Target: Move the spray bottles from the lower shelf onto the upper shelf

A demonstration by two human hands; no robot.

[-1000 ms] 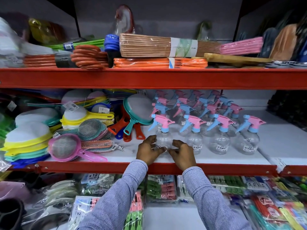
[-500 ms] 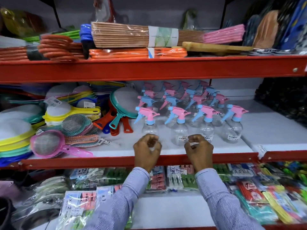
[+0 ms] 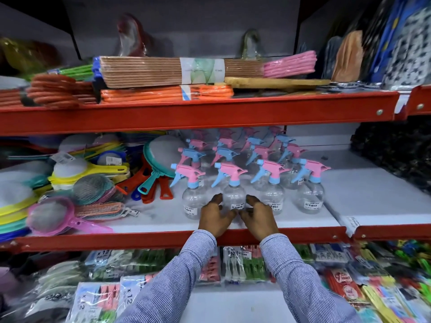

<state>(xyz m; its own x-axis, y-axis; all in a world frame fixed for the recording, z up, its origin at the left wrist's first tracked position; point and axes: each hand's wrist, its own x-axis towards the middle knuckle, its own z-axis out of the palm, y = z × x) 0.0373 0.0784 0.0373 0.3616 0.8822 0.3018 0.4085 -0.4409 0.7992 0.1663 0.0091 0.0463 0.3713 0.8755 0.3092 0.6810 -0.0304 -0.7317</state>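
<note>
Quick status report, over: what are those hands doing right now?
Left hand and right hand cupping second front-row spray bottle, not lifted. Upper shelf crowded with stacked goods.

2 hands reach forward, side by side.
The left hand (image 3: 215,216) and right hand (image 3: 257,217) are low and close together, fingers curled a little and spread, palms facing in, striped sleeves on both arms.

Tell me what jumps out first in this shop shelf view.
Clear spray bottles with pink and blue triggers crowd the middle shelf, where the left hand and right hand flank one front bottle. Above, bundled mats sit on the red upper shelf.
</note>
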